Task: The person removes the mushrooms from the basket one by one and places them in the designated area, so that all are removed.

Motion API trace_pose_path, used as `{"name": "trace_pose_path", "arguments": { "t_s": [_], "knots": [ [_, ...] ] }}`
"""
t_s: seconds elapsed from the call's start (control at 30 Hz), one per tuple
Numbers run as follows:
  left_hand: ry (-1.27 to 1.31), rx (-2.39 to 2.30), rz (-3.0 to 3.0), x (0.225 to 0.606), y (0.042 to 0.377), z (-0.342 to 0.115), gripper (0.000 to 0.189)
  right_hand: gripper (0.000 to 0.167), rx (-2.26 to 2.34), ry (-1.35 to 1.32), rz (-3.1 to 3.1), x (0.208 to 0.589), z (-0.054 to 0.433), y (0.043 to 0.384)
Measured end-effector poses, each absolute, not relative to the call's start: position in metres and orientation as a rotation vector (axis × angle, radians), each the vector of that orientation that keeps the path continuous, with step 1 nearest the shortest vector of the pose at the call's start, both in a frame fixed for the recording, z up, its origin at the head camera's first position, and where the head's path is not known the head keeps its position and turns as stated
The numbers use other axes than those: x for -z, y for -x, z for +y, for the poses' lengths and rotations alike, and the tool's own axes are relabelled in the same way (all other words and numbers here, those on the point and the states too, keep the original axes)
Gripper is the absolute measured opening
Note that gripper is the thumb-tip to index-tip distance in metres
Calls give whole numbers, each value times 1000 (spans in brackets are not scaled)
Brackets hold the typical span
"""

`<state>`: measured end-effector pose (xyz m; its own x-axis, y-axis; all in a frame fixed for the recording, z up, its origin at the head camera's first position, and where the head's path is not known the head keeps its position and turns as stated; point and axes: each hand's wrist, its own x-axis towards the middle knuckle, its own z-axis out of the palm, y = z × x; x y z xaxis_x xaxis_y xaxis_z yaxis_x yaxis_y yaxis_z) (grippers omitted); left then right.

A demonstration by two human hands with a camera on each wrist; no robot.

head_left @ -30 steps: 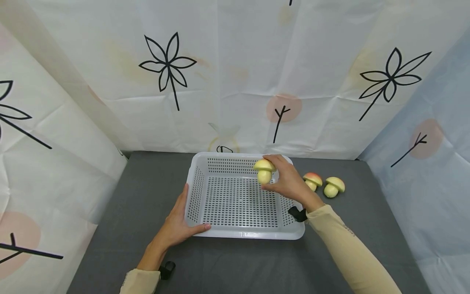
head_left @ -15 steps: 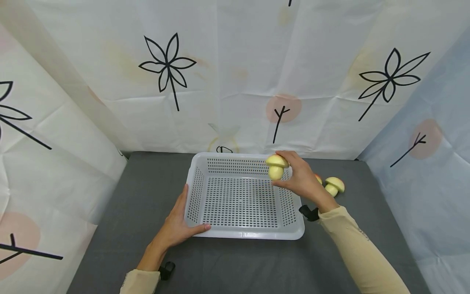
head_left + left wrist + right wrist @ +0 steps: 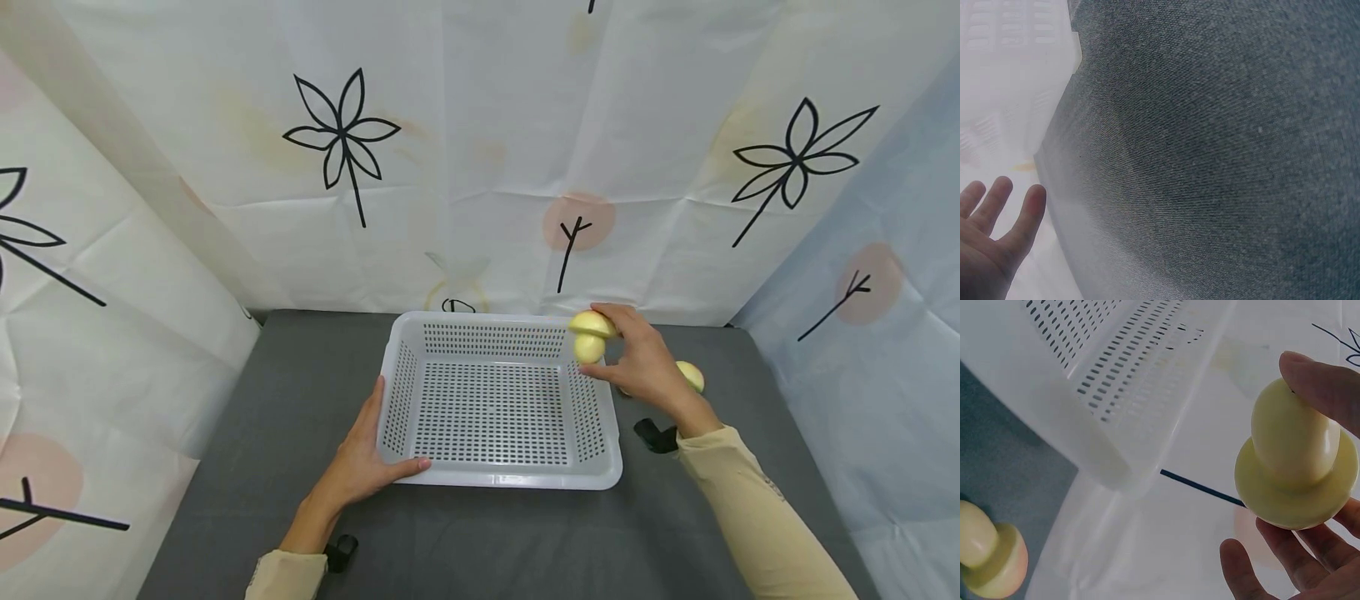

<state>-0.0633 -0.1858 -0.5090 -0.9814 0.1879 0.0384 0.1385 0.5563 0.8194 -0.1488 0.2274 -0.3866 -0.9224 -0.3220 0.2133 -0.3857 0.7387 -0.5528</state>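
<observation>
My right hand [image 3: 641,358] pinches a pale yellow toy mushroom [image 3: 590,337] between thumb and fingers, over the back right corner of the basket. In the right wrist view the mushroom [image 3: 1294,444] shows its rounded stem and wide cap, with the thumb on the stem end and fingertips under the cap. My left hand [image 3: 360,454] rests at the left side of the white perforated basket [image 3: 498,479], thumb lying on its front rim, fingers straight along its left wall. The left wrist view shows those fingers [image 3: 1025,219] extended and spread.
Another toy mushroom [image 3: 690,375] stands on the grey cloth [image 3: 495,542] right of the basket, partly hidden by my right hand. In the right wrist view a mushroom [image 3: 997,553] with a reddish cap edge lies beside the basket. A white patterned curtain [image 3: 480,167] encloses the table.
My right hand has moved right with the yellow mushroom, from over the basket's inside to its back right corner, covering the red-capped mushroom in the head view. Left hand and basket stay put.
</observation>
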Motion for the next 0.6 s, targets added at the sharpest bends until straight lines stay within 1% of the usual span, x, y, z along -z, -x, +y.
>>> {"name": "trace_pose_path", "arguments": {
  "t_s": [0.33,0.6],
  "knots": [
    [-286,-1429,2722,510,63,-186,138,87,-977,-538,-2774,383,248,145],
    [-276,-1417,2724,511,63,-186,138,90,-959,-477,-2788,382,267,140]
  ]
}}
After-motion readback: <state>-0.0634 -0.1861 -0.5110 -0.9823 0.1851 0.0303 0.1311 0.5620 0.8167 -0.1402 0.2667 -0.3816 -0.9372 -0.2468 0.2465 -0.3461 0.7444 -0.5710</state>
